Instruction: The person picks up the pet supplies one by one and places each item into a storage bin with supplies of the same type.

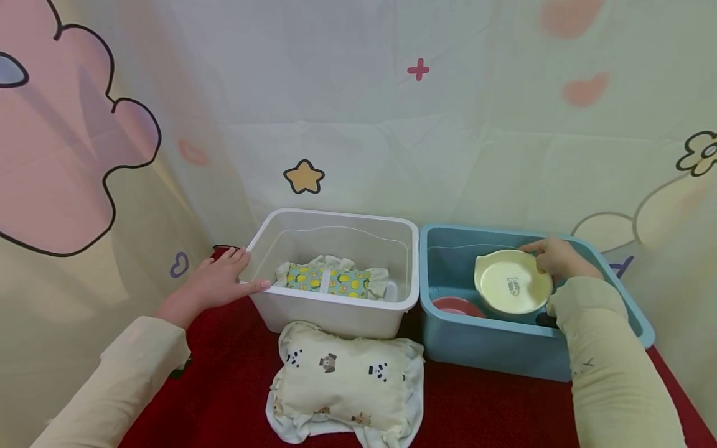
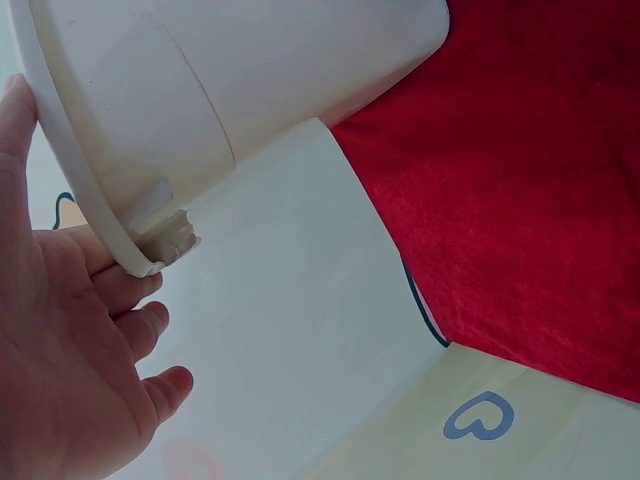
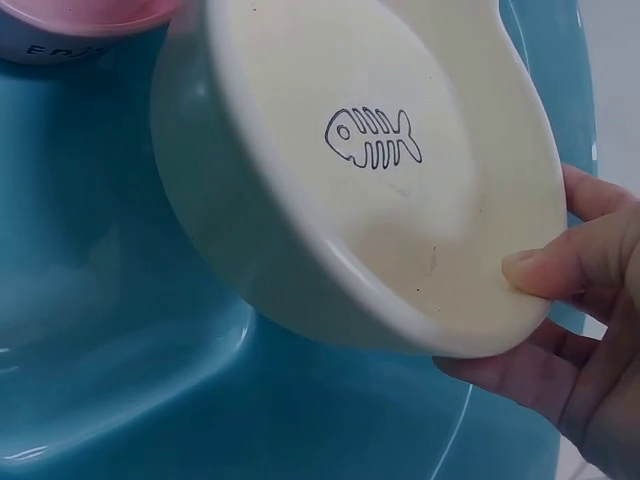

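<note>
My right hand [image 1: 560, 256] pinches the rim of a pale yellow pet bowl [image 3: 470, 190], thumb inside and fingers on the outer wall. Tilted, the bowl shows a fishbone print on its inner base. It hangs within the blue plastic bin [image 1: 493, 348], above a pink bowl [image 1: 456, 305]. My left hand [image 1: 221, 280] rests at the left front corner of the white plastic bin [image 1: 336, 314], thumb on the front rim and fingers spread along the left side. Inside the white bin lies a frilled lemon-print fabric piece [image 1: 305, 278].
A frilled cushion [image 1: 347, 379] with panda and dog prints lies in front of the white bin on a red cloth [image 1: 482, 404]. Something black [image 1: 546, 320], partly hidden, is in the blue bin. A printed curtain [image 1: 358, 155] hangs behind the bins.
</note>
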{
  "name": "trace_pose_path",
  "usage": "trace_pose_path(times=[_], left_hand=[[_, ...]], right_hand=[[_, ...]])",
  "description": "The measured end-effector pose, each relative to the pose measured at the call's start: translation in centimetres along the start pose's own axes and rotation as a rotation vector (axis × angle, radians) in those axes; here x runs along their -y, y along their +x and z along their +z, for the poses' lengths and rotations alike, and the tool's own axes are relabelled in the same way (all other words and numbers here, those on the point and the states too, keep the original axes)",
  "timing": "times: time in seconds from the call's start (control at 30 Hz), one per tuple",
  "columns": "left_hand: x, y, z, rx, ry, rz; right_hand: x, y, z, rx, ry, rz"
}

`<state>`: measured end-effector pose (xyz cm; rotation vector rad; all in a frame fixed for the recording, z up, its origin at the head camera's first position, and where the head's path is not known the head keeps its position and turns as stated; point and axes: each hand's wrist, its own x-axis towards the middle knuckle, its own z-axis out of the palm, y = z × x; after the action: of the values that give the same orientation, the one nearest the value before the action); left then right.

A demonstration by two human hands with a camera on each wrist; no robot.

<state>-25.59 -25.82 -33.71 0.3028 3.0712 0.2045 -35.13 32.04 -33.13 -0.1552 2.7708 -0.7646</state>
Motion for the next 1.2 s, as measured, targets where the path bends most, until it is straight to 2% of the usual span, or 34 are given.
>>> trace_pose_path(times=[0.47,0.83,1.2], left_hand=[[0.0,-0.1,0.1,0.000,-0.018,-0.010],[0.1,-0.1,0.1,-0.010,-0.017,-0.008],[0.3,0.1,0.4,-0.010,-0.026,-0.011]], right_hand=[[-0.2,0.2,0.4,-0.022,-0.001,0.028],[-0.1,0.0,1.0,-0.004,0.018,0.067],[0.0,0.4,1.1,0.025,-0.049,0.049]])
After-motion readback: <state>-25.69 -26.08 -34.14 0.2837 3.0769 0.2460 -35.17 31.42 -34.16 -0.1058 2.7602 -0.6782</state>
